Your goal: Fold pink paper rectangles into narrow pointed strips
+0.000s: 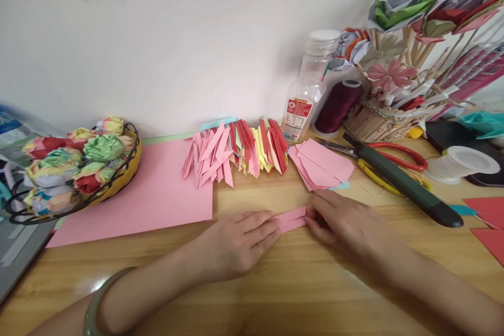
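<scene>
A narrow folded strip of pink paper (292,218) lies on the wooden table (275,283) between my hands. My left hand (236,241) rests palm down, its fingers pressed flat on the strip's left end. My right hand (346,223) has its fingertips closed on the strip's right end. Behind the strip stands a row of folded paper pieces (236,155) in pink, red and yellow, and a small stack of pink paper squares (321,165) lies to its right.
A large pink sheet (149,194) lies at the left, with a wire basket of paper roses (79,168) on it. At the back right are a plastic bottle (309,94), a dark thread spool (338,105), scissors (394,155), a dark-handled tool (405,186) and a basket of paper flowers (394,110).
</scene>
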Tool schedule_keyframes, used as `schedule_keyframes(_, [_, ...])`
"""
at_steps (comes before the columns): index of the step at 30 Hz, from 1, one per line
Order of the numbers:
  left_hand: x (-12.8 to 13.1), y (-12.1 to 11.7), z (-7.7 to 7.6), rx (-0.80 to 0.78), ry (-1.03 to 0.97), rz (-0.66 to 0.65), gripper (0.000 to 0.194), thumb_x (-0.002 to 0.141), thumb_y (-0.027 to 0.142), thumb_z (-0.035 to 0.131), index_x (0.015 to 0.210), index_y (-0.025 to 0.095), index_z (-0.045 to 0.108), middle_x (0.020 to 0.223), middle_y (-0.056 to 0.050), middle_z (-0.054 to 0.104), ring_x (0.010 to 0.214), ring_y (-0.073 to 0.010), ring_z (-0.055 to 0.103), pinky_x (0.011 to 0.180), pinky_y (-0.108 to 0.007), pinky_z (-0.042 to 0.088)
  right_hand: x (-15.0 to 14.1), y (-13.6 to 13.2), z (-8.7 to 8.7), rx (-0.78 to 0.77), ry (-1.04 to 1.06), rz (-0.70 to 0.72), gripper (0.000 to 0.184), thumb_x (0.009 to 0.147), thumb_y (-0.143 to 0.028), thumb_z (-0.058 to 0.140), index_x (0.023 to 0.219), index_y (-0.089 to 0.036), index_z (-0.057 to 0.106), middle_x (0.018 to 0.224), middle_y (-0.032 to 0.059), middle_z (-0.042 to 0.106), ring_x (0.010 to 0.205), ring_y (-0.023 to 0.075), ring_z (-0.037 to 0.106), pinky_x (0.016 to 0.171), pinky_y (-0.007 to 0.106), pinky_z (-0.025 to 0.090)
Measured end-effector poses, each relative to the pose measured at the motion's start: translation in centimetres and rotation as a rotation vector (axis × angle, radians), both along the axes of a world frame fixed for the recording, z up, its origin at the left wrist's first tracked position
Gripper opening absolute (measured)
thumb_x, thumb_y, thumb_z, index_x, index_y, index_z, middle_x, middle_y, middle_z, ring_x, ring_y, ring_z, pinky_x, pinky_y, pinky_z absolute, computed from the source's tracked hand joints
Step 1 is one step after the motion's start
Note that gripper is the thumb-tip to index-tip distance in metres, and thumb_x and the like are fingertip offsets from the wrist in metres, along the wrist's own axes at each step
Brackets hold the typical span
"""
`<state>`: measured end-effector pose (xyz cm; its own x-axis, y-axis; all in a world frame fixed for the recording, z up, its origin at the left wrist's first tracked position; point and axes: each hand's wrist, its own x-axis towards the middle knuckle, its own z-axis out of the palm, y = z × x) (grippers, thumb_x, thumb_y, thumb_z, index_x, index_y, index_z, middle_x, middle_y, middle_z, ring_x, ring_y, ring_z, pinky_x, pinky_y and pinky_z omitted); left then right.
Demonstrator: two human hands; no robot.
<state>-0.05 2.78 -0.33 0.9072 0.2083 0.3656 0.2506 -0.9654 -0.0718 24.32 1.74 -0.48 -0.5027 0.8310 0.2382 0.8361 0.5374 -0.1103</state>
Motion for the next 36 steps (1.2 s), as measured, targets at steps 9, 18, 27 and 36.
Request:
schedule_keyframes(9, [0.6,-1.1,0.0,0.1,-0.059,0.056,0.03,0.091,0.005,0.035,0.1,0.002,0.064,0.103,-0.012,0.068,0.101,-0.0228,0.062,0.086,-0.033,0.052,1.4,-0.3,0.8,0.168,0.102,0.042,0.019,0.091,-0.02,0.043,0.082,-0.015,0.058,0.076,0.007,0.06,0.068,0.0172,0.057,0.061,0.03,0.046])
schedule_keyframes(18, [0.8,-1.8,-0.5,0.16,-0.029,0.127,0.031,0.09,0.007,0.036,0.106,0.0,0.061,0.11,-0.015,0.065,0.106,-0.0238,0.059,0.089,-0.033,0.05,-1.4,-3.3,-0.3,-0.007,-0.068,0.355,0.071,0.087,-0.05,0.044,0.139,-0.003,0.03,0.141,0.0189,0.036,0.132,0.0268,0.03,0.103,0.045,0.034])
schedule_keyframes(27, [0.9,-2.7,-0.6,0.191,-0.021,0.198,0.031,0.086,0.005,0.036,0.101,0.002,0.063,0.107,-0.016,0.066,0.102,-0.0267,0.061,0.092,-0.04,0.046,0.5,-2.5,-0.2,-0.099,-0.072,0.385,0.068,0.09,-0.044,0.043,0.144,-0.012,0.018,0.145,0.013,0.029,0.134,0.0234,0.026,0.106,0.045,0.03])
schedule_keyframes(36, [1.0,-3.0,-0.5,0.213,-0.005,0.229,0.029,0.086,0.005,0.038,0.1,0.003,0.064,0.105,-0.015,0.067,0.1,-0.0263,0.061,0.092,-0.042,0.043,2.4,-2.2,-0.7,0.012,-0.147,0.276,0.064,0.09,-0.044,0.043,0.142,-0.012,0.024,0.142,0.0136,0.036,0.132,0.026,0.031,0.102,0.051,0.033])
